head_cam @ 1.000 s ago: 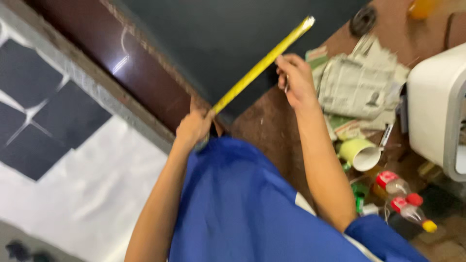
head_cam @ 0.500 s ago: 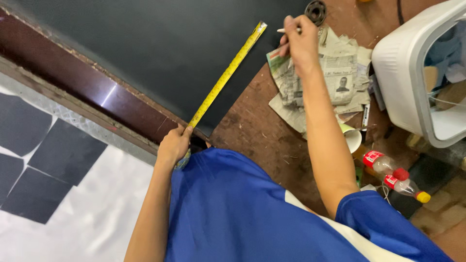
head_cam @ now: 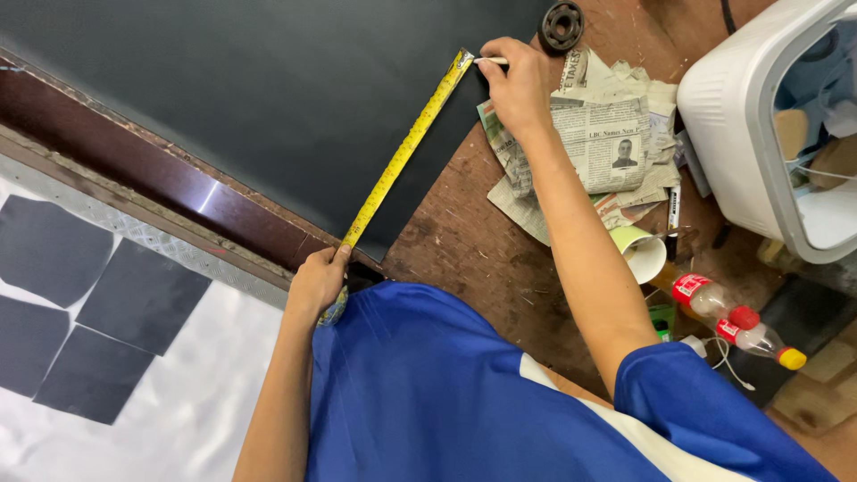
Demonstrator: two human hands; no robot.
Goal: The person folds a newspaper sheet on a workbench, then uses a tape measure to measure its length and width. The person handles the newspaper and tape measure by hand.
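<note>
Right now my left hand [head_cam: 314,284] pins the near end of the yellow measuring tape [head_cam: 406,148] at the near corner of the dark sheet [head_cam: 268,107], fingers closed on the tape case so the blade stays taut. Along the sheet's right edge the tape runs to the far corner, where my right hand [head_cam: 520,89] pinches a thin white marking stick [head_cam: 491,61] at the tape's tip. Crumpled newspaper [head_cam: 607,143] lies just beside it on the brown workbench [head_cam: 464,250], with a paper cup [head_cam: 641,254] and two bottles [head_cam: 728,317] further right.
</note>
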